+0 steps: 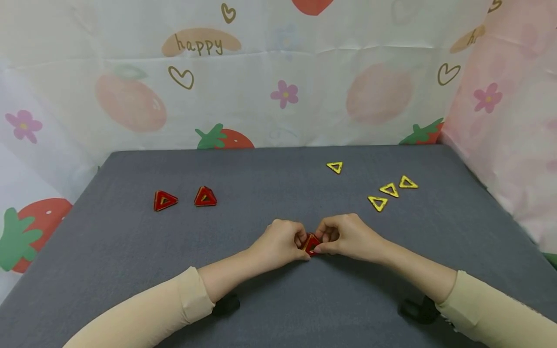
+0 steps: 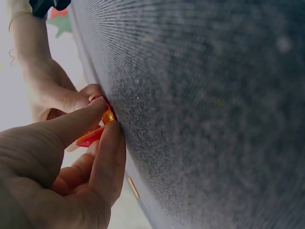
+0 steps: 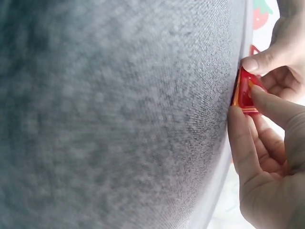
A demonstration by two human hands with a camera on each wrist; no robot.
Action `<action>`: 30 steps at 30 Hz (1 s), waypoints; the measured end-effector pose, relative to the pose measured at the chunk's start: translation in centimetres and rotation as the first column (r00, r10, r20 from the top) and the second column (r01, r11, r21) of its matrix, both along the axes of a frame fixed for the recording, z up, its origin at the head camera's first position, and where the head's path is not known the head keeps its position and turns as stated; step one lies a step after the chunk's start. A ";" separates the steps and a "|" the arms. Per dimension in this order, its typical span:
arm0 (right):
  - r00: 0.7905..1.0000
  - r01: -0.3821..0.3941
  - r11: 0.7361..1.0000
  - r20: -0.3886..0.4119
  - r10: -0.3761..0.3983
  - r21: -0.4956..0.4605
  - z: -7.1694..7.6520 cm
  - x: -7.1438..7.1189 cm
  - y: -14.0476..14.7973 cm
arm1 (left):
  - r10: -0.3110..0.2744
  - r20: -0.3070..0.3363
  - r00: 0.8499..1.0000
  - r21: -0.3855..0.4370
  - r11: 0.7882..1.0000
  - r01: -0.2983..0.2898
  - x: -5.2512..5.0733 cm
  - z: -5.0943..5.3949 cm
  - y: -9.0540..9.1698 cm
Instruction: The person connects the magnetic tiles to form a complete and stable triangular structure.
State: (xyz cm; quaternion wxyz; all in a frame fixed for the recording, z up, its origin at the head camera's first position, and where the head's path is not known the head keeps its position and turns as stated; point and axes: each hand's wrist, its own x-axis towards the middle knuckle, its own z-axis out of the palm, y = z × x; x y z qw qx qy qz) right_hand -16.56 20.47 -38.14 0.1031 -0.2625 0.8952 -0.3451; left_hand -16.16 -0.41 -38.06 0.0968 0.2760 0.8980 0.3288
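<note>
A small red triangular piece with yellow parts (image 1: 311,239) is at the front middle of the grey table, pinched by both hands. From its left side my left hand (image 1: 278,241) grips it between thumb and fingers. My right hand (image 1: 350,237) does the same from the right. In the left wrist view, the red piece (image 2: 89,138) is tilted, with yellow showing inside it; fingers hide part of it. The right wrist view shows the red piece (image 3: 245,90) close to the cloth, right fingertips at its edge and a thumb on its face.
On the left lie two red triangular pieces, one (image 1: 158,201) further left and another (image 1: 200,199) beside it. Several yellow open triangles (image 1: 383,189) are spread at the back right, one (image 1: 334,164) apart from the others. A patterned curtain (image 1: 261,106) hangs behind the table.
</note>
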 end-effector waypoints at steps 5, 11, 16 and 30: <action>1.000 0.009 1.000 0.020 -0.009 -0.003 -0.1 0.0 0.0 | -0.009 0.023 1.000 0.020 1.000 0.009 -0.1 0.0 -0.1; 0.999 0.008 1.000 0.036 -0.007 -0.005 -0.1 -0.1 0.1 | -0.025 0.029 0.999 0.025 0.999 0.024 -0.2 -0.1 -0.2; 0.998 0.010 1.000 0.058 -0.009 -0.010 -0.2 -0.1 0.1 | -0.040 0.011 0.999 0.026 0.999 0.039 -0.3 0.0 -0.3; 0.997 -0.002 1.000 0.075 0.004 -0.024 -0.3 -0.3 0.2 | -0.011 0.129 0.992 0.135 0.991 -0.007 -1.1 -0.4 -0.7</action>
